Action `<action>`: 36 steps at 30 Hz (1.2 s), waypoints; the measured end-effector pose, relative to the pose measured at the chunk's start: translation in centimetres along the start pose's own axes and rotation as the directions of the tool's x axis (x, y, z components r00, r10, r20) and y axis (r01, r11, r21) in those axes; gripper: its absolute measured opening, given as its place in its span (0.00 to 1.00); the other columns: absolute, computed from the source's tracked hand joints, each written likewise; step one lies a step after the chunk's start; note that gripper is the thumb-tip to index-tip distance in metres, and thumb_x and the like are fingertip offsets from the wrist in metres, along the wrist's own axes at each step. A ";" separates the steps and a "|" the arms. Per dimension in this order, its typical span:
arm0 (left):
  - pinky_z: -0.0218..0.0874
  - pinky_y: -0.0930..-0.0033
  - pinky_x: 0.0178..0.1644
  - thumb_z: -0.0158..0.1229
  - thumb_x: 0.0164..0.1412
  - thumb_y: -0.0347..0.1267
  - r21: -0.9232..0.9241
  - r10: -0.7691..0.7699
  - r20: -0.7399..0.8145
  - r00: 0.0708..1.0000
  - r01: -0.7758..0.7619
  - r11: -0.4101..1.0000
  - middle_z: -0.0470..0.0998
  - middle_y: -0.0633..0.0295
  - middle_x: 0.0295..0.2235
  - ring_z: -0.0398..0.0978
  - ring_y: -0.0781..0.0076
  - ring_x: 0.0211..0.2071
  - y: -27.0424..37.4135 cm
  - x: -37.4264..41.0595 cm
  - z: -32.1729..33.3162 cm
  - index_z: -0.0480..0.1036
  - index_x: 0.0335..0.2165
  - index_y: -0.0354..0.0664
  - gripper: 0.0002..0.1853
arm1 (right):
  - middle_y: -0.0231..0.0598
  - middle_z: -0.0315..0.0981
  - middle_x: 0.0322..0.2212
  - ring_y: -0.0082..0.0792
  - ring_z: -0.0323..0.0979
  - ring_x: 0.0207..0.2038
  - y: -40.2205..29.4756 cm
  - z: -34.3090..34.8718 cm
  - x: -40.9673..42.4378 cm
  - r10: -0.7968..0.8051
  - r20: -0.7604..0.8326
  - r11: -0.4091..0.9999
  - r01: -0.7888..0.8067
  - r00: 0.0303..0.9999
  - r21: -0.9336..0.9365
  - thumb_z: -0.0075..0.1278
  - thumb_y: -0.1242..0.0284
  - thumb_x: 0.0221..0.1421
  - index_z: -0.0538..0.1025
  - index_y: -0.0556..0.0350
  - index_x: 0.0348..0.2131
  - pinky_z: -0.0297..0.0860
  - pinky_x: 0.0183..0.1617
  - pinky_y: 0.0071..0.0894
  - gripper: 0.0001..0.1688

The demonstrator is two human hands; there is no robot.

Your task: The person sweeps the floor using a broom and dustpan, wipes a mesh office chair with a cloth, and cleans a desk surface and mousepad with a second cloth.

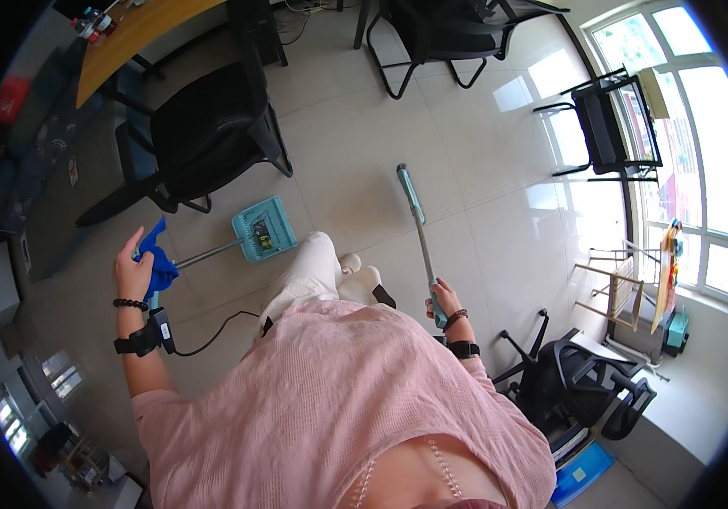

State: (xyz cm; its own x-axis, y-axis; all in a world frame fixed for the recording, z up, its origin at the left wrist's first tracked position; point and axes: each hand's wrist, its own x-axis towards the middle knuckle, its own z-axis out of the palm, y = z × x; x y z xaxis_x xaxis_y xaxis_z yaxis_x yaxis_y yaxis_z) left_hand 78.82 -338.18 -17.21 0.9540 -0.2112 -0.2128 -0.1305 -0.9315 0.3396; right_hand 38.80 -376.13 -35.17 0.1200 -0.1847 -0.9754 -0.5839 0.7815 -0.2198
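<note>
My left hand holds a crumpled blue cloth. From behind the cloth runs the metal handle of a teal long-handled dustpan, and part of its teal grip shows below my hand. The cloth hides whether my fingers also close around that handle. In the pan lies some dark and yellowish debris. My right hand grips the teal handle end of a broom. Its narrow teal head points away from me over the tiled floor.
A black chair stands beside a wooden table at left. Another black chair is at the far side, a folding chair near the windows. To my right are a swivel chair, a small wooden rack and a blue folder.
</note>
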 end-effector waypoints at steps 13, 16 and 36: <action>0.58 0.72 0.32 0.47 0.49 0.28 -0.480 -0.501 -0.536 0.679 0.243 0.843 0.73 0.58 0.28 0.67 0.71 0.27 3.4 11.2 8.4 0.73 0.32 0.42 0.11 | 0.38 0.61 0.15 0.27 0.60 0.12 -19.8 11.3 5.2 -0.014 0.142 0.998 0.023 0.990 -0.062 0.41 0.71 0.46 0.52 0.44 0.53 0.58 0.13 0.26 0.34; 0.58 0.73 0.33 0.47 0.50 0.28 -0.549 -0.582 -0.508 0.635 0.282 0.787 0.73 0.59 0.28 0.67 0.72 0.27 2.0 10.8 9.7 0.73 0.30 0.39 0.10 | 0.38 0.63 0.18 0.27 0.61 0.14 -25.6 15.7 7.4 0.000 0.165 0.978 0.034 0.986 -0.204 0.40 0.72 0.45 0.53 0.42 0.53 0.59 0.14 0.26 0.33; 0.60 0.62 0.39 0.59 0.38 0.42 -0.489 -0.814 -0.580 0.022 0.790 0.370 0.71 0.52 0.36 0.68 0.58 0.36 7.4 13.5 10.2 0.71 0.33 0.41 0.22 | 0.43 0.59 0.13 0.34 0.59 0.10 -58.9 39.3 30.5 -0.020 0.284 0.516 0.254 0.959 -0.818 0.35 0.72 0.50 0.52 0.44 0.49 0.58 0.11 0.35 0.25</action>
State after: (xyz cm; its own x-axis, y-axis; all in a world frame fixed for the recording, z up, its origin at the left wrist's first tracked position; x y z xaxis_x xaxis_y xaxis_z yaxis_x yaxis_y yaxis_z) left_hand 87.96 -350.96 -26.93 0.2842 0.9254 0.2507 0.8370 -0.3670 0.4058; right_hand 108.36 -404.39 -52.55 0.3551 -0.0233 -0.9345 -0.9278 -0.1309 -0.3493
